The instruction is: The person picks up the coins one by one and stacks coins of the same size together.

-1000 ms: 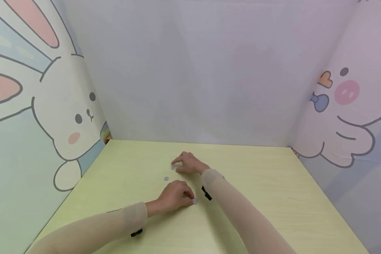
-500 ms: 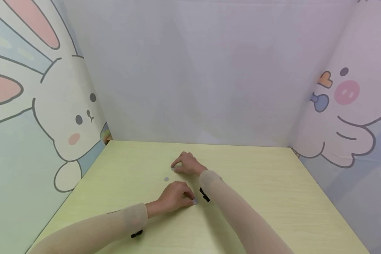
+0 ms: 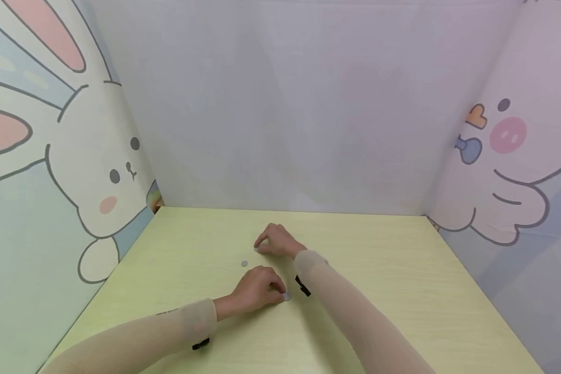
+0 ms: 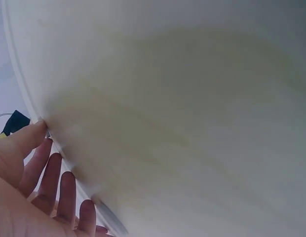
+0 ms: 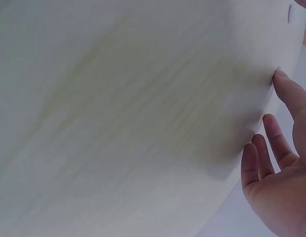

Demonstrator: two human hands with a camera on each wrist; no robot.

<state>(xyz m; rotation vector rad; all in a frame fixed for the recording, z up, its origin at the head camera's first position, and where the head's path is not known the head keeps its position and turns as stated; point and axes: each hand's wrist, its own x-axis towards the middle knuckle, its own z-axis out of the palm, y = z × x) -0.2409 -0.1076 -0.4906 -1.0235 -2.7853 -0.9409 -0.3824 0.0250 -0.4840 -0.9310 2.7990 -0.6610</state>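
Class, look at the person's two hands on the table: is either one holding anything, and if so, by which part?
Neither lifts anything. The left hand fingers touch a small disc at its edge; the right hand fingertip rests on another disc, both flat on the table.

The table [image 3: 378, 270] is pale yellow-green with a faint wood-grain pattern; the small discs [image 3: 244, 263] on it are light grey. The sleeves [image 3: 187, 324] on both forearms are beige, each with a small black tab at the cuff. The left panel [image 3: 51, 156] shows a white rabbit with pink ears and cheek on pale blue; the right panel [image 3: 509, 171] shows a white winged figure with a pink cheek.
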